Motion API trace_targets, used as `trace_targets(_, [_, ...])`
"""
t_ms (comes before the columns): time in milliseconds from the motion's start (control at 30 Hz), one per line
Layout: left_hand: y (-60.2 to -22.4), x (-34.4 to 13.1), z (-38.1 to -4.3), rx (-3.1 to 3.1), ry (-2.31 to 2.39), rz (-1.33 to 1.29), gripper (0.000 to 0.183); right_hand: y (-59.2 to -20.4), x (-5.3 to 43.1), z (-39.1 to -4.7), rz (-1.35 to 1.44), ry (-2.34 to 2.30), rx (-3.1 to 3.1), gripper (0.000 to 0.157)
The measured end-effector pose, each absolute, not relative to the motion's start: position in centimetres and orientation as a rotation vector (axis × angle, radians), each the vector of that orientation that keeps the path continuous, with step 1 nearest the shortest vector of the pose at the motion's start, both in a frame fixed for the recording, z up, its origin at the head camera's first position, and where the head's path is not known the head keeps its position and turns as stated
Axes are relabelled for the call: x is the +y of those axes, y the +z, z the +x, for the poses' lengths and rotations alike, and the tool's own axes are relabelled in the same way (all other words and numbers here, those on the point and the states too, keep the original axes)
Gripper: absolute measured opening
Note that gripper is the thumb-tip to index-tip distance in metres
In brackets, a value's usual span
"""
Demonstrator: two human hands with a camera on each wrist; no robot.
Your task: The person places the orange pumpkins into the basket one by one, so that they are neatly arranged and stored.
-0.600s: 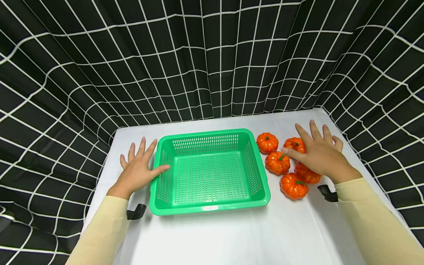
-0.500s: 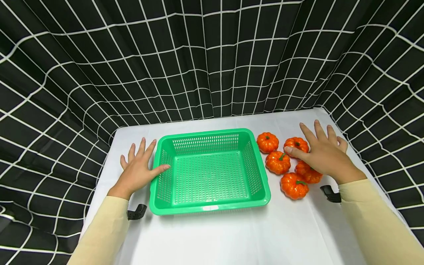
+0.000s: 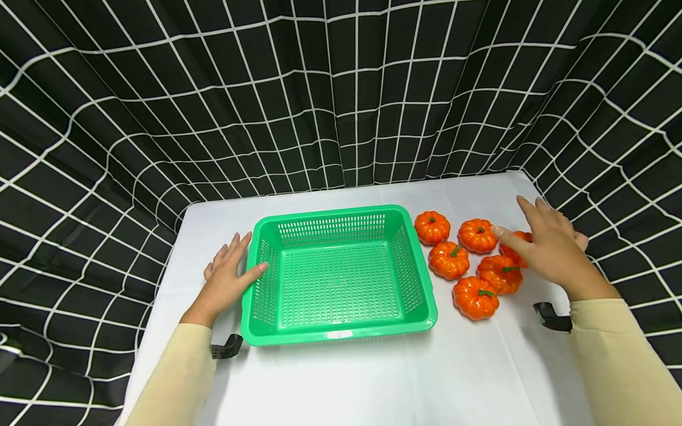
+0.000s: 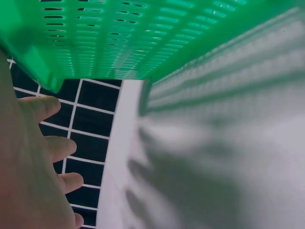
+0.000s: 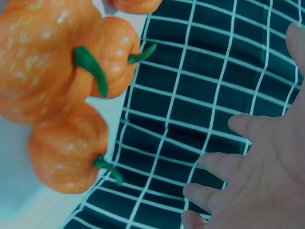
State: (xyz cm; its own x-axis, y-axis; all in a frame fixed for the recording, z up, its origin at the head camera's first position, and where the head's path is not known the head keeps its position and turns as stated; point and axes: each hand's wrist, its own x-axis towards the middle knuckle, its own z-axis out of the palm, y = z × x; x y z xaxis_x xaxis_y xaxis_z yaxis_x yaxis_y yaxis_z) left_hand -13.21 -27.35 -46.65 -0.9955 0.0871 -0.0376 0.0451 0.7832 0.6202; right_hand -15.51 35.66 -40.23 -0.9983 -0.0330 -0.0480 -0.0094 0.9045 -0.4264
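A green plastic basket [image 3: 341, 284] with slotted walls sits on the white table. My left hand [image 3: 225, 285] is at its left rim, thumb over the rim and fingers extended along the outside; whether it touches is hard to tell. In the left wrist view the left hand's fingers [image 4: 62, 148] are straight beside the basket wall [image 4: 119, 43]. Several small orange pumpkins with green stems cluster right of the basket, among them a front pumpkin [image 3: 476, 298] and a middle pumpkin [image 3: 501, 274]. Above the rightmost pumpkin [image 3: 512, 247], partly hiding it, hovers my right hand [image 3: 554, 251], fingers extended and holding nothing.
A black curtain [image 3: 341, 89] with white grid lines encloses the table's back and sides. The white tablecloth [image 3: 373, 378] extends in front of the basket. A black wrist mount [image 3: 552, 318] hangs beside the right sleeve.
My right hand has moved to the right, uncovering more of the pumpkins. My left hand has shifted slightly toward the basket, its fingers closer together. The basket and pumpkins stay in place.
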Motion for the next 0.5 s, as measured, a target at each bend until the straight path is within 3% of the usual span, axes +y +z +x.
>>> trace_targets(267, [-47.6,-27.1,-12.9,2.833,1.246,0.085,0.081,-41.1,37.9,-15.2,0.070,-0.901,2.970,0.090])
trace_targets(500, [-48.3,-26.3,-12.6,2.517,1.737,0.085,0.068,-43.2,39.9,-15.0,0.153,-1.167,2.877,0.085])
